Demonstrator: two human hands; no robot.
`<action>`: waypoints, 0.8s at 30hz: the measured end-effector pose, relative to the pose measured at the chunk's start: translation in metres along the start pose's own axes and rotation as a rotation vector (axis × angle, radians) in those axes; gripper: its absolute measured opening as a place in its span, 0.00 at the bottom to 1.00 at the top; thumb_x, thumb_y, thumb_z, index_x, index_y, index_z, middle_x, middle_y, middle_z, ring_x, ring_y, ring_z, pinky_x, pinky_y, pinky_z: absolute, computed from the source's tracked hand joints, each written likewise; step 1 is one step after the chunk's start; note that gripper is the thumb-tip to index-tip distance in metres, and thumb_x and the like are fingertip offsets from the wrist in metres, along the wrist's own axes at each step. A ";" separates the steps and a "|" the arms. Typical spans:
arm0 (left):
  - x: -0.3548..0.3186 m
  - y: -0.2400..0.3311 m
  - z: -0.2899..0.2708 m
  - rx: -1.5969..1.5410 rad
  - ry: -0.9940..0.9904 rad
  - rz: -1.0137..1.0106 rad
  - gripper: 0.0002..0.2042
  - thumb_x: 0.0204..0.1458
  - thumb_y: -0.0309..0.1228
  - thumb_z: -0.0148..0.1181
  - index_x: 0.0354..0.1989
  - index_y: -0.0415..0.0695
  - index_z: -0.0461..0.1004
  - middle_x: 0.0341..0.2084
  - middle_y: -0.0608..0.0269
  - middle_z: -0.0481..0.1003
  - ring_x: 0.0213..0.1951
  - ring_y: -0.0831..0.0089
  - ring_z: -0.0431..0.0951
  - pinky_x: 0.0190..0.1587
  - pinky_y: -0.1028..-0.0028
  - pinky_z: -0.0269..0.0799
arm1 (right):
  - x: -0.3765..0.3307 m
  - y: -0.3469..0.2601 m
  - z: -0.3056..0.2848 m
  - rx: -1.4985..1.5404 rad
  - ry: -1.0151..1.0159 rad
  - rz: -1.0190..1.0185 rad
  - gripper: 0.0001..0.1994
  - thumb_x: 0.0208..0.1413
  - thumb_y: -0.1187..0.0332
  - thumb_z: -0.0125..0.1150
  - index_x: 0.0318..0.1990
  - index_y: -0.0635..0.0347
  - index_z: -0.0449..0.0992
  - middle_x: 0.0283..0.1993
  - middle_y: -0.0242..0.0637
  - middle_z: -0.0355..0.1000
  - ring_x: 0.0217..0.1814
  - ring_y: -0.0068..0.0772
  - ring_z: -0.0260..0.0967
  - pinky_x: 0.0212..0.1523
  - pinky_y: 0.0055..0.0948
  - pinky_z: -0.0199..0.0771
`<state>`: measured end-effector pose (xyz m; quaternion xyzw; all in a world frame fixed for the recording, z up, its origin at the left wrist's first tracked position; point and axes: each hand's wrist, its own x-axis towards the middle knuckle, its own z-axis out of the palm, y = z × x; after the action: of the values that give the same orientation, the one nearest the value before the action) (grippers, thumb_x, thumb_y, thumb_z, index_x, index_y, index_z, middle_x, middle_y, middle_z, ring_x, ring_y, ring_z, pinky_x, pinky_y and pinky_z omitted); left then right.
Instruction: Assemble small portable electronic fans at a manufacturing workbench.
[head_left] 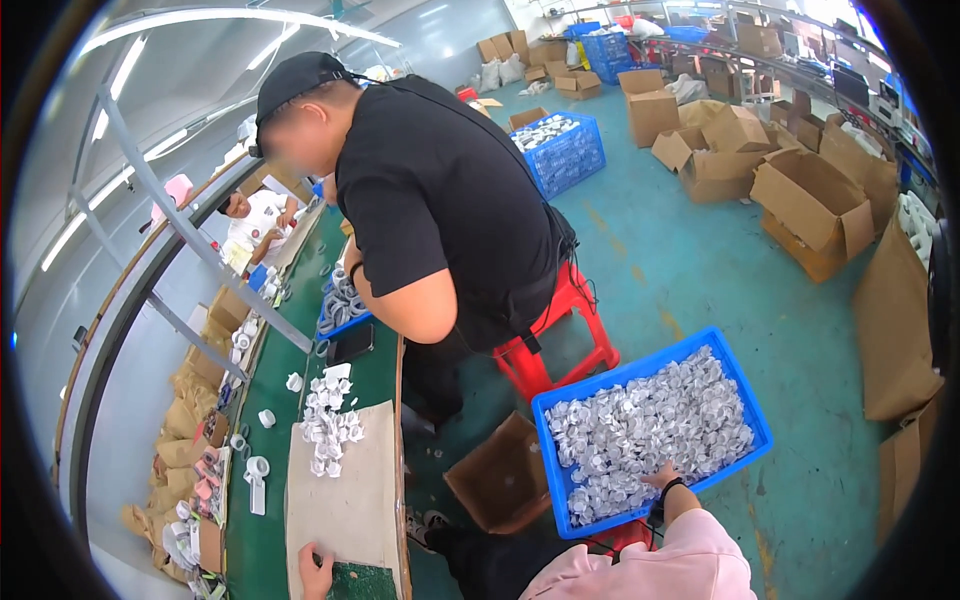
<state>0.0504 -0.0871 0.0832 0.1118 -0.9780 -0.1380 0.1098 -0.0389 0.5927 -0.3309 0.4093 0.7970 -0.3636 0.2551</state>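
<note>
My right hand reaches down into a blue plastic crate on the floor, fingers among several small white wrapped parts; whether it grips one cannot be seen. My left hand rests on the near edge of a flat cardboard sheet lying on the green workbench, fingers curled. A heap of small white parts lies at the far end of that sheet.
A person in a black shirt and cap sits on a red stool just ahead, leaning over the bench. An open brown box lies by my feet. Another blue crate and several cardboard boxes stand farther back.
</note>
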 end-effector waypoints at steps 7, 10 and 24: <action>-0.011 0.017 -0.007 -0.075 -0.119 -0.231 0.28 0.48 0.37 0.61 0.54 0.35 0.62 0.52 0.40 0.62 0.53 0.49 0.64 0.54 0.61 0.62 | -0.031 -0.050 0.061 -0.070 -0.288 -0.149 0.71 0.18 0.42 0.79 0.68 0.56 0.32 0.69 0.64 0.37 0.72 0.57 0.38 0.67 0.40 0.52; -0.038 0.004 0.002 0.099 -0.099 -0.197 0.32 0.50 0.44 0.58 0.58 0.36 0.59 0.58 0.34 0.56 0.60 0.42 0.57 0.60 0.57 0.55 | -0.048 -0.080 0.073 -0.084 -0.276 -0.109 0.74 0.17 0.42 0.79 0.68 0.54 0.28 0.69 0.65 0.33 0.72 0.59 0.36 0.66 0.44 0.51; -0.050 0.062 -0.009 0.209 -0.316 -0.372 0.42 0.56 0.62 0.33 0.67 0.39 0.39 0.67 0.41 0.34 0.68 0.47 0.31 0.65 0.51 0.31 | -0.089 -0.095 0.139 -0.607 -0.005 -0.229 0.66 0.28 0.40 0.73 0.68 0.36 0.25 0.65 0.73 0.35 0.64 0.71 0.49 0.59 0.53 0.59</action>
<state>0.0880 -0.0187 0.1006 0.2776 -0.9545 -0.0696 -0.0837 -0.0557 0.4040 -0.3174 0.2212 0.9094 -0.1364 0.3247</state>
